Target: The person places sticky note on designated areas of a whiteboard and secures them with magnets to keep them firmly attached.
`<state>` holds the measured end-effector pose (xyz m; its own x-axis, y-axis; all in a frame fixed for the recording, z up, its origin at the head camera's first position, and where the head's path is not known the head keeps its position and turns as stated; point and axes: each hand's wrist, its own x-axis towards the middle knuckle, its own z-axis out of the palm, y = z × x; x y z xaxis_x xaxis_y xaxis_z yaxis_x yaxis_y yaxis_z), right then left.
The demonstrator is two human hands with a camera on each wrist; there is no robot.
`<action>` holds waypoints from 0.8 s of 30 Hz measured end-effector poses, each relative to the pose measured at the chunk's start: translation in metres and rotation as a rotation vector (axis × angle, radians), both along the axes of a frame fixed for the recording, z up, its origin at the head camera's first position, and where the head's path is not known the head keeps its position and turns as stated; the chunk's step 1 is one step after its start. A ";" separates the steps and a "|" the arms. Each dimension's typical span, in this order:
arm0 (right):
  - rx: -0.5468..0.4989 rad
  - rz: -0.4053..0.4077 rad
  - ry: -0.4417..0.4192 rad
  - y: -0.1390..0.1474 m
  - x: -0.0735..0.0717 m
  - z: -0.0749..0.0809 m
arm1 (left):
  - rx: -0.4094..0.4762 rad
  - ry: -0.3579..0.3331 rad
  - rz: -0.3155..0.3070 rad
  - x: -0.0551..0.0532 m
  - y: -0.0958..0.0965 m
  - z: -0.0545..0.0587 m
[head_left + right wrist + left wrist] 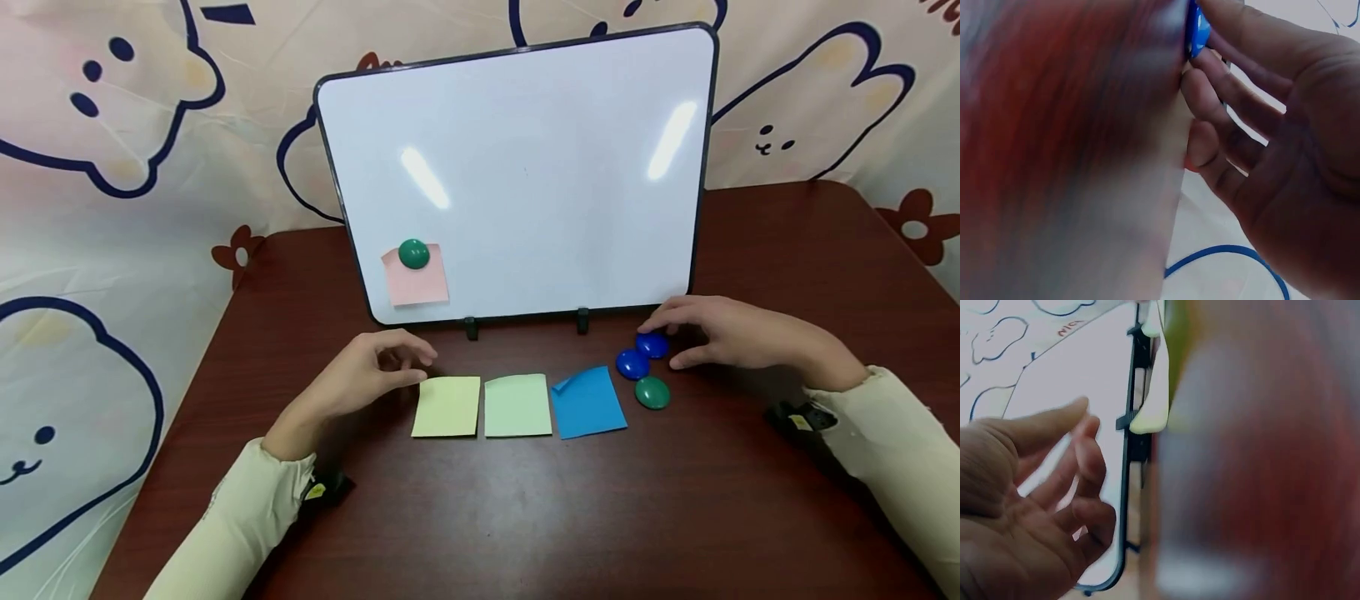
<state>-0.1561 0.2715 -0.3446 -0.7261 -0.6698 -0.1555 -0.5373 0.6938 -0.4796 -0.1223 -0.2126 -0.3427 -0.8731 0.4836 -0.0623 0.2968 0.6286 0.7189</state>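
At the upper left corner of the yellow note (447, 408), our left hand (362, 375) hangs with its fingers loosely bent and a gap between thumb and forefinger; whether the thumb tip touches the paper, we cannot tell. Across the counter (495, 517), our right hand (738, 333) arches over the farther blue magnet (652, 345), fingers at its far side and thumb parted from them at its right; whether they press on it, we cannot tell. Both forearms (240, 508) slant inward from the near corners. Just behind our right fingertips stands the lower edge of the whiteboard (525, 183), and a narrow strip of wood runs between that edge and the notes. A broad stretch of surface spreads between our sleeves. The yellow note, a pale green note (517, 407) and a blue note (591, 408) lie in a row, the last slightly turned, its top left corner folded. Beside it sit the nearer blue magnet (632, 364) and a green magnet (653, 393), glossy and domed.
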 end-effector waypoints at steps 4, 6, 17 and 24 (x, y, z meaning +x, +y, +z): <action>-0.007 0.002 -0.001 0.000 0.000 -0.001 | -0.011 -0.041 0.048 -0.002 0.003 -0.006; -0.012 0.005 -0.001 0.000 0.000 -0.002 | -0.030 -0.036 0.066 -0.001 0.005 -0.008; -0.020 -0.012 -0.013 -0.001 0.002 -0.002 | -0.107 -0.030 0.047 0.003 0.006 -0.012; -0.018 -0.028 -0.013 -0.001 0.002 -0.003 | -0.132 -0.028 0.051 0.003 0.006 -0.012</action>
<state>-0.1539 0.2705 -0.3475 -0.7427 -0.6520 -0.1527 -0.5116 0.6996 -0.4988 -0.1192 -0.2067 -0.3545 -0.8932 0.4250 -0.1469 0.2433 0.7317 0.6368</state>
